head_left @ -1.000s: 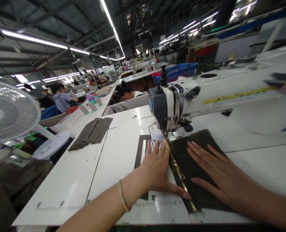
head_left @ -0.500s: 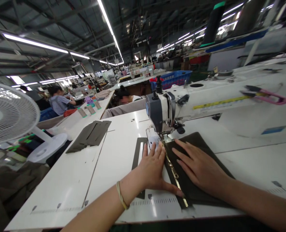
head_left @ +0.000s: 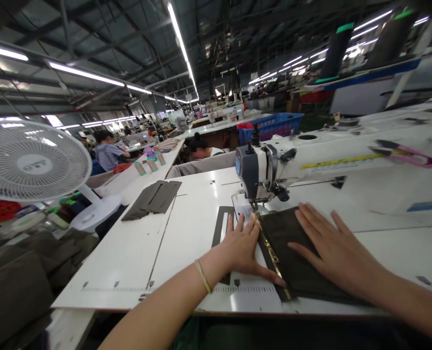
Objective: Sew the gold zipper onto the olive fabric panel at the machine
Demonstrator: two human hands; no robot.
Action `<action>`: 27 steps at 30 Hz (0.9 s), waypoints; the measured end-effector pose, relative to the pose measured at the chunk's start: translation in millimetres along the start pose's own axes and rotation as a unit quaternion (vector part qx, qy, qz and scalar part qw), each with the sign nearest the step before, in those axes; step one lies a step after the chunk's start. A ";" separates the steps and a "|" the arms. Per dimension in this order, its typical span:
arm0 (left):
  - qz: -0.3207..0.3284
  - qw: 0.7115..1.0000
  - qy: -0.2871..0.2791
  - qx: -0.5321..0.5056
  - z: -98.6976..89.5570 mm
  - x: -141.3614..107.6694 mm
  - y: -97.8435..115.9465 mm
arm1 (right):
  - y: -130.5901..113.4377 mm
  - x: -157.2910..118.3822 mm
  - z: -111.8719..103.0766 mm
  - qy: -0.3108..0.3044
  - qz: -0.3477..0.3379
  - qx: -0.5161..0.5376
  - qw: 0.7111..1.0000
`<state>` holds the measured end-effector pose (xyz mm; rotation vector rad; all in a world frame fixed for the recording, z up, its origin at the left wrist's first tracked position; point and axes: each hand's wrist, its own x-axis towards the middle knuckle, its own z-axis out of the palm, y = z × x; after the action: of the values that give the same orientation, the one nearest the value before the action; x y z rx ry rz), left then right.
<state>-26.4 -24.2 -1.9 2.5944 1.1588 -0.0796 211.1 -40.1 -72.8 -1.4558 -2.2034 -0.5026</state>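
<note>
A dark olive fabric piece (head_left: 279,233) lies on the white table under the head of a sewing machine (head_left: 252,165). Along its left edge runs a gold-toothed zipper (head_left: 272,255) with a gold slider, its far end beneath the presser foot. My left hand (head_left: 240,248) is spread beside the zipper, fingertips close to the foot and thumb on the zipper's near end. Flat on the fabric's right part rests my right hand (head_left: 329,243), fingers apart. Partly under my left hand and wrist is a dark frame-shaped piece (head_left: 221,226) with a long slot.
A stack of dark cut pieces (head_left: 153,199) lies on the table's left. Beyond it stand thread spools (head_left: 152,164) and a white fan (head_left: 35,163). Pink-handled snips (head_left: 409,153) and a yellow tape (head_left: 340,160) are on the machine arm. Other people sit farther back.
My right hand has slid right across the fabric, away from the zipper, its fingers spreading. My left hand stays beside the zipper. The whole view has shifted as my head turned slightly left.
</note>
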 end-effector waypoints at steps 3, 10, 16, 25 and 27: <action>-0.005 1.000 -0.004 0.005 0.5 2.1 2.7 | -21.1 -10.2 -11.5 -0.045 -0.098 0.041 0.993; 0.016 0.999 0.042 -0.013 -5.3 -16.5 -11.5 | -17.7 10.0 -18.6 -0.166 -0.077 0.146 0.972; -0.072 0.997 0.035 0.014 -3.9 -93.2 -28.8 | -17.1 29.5 -11.5 -0.107 -0.150 0.226 0.956; 0.034 0.970 0.182 0.160 65.6 -116.6 -31.4 | -17.8 18.8 -4.7 -0.021 -0.189 0.228 0.955; 0.053 0.959 0.226 0.160 72.0 -106.7 -44.0 | -15.2 22.6 1.9 -0.015 -0.170 0.198 0.965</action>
<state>-125.6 -94.2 -63.3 3.0623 1.2293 0.4018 188.9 -27.7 -62.7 -0.8891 -2.4149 -0.1294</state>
